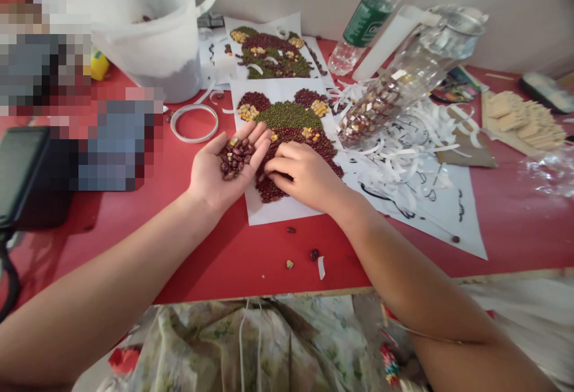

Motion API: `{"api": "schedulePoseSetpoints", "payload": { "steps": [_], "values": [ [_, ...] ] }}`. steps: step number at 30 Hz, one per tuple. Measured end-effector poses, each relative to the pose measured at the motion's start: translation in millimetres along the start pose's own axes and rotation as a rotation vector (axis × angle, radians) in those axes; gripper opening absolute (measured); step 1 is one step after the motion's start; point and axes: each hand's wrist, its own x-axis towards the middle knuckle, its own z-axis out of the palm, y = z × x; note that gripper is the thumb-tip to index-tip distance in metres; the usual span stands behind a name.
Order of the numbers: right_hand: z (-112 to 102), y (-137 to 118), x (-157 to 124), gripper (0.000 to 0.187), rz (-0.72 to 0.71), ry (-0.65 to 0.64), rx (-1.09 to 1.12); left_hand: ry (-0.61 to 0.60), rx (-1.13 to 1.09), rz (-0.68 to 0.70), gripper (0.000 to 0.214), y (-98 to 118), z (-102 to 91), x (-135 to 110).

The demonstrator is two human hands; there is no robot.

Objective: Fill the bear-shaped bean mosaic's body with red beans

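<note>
My left hand (215, 171) is turned palm up and cupped, holding a small heap of dark red beans (234, 159) with a few pale kernels among them. Beside it, my right hand (305, 175) hovers low over the bean picture (291, 116), its thumb and fingers bent together; whatever is between the fingertips is hidden. Red beans, green beans and yellow corn kernels form the picture on a white paper sheet (260, 214). Both hands cover part of its lower half.
A white bucket (147, 51) stands at the back left, near a tape ring (194, 123). Behind lies another bean picture (273, 51). On the right are a tilted plastic bottle of beans (381, 99), a green-labelled bottle (365, 21), paper strips (403, 159) and wooden pieces (524, 117). Loose beans (314, 254) lie in front.
</note>
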Motion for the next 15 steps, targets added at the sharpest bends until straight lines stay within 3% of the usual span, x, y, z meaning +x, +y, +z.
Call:
{"api": "schedulePoseSetpoints", "payload": {
  "steps": [15],
  "values": [
    [-7.7, -8.4, 1.5, 0.019, -0.023, -0.099, -0.178, 0.012, -0.001, -0.009, 0.048, -1.3, 0.8, 0.4]
  ]
}}
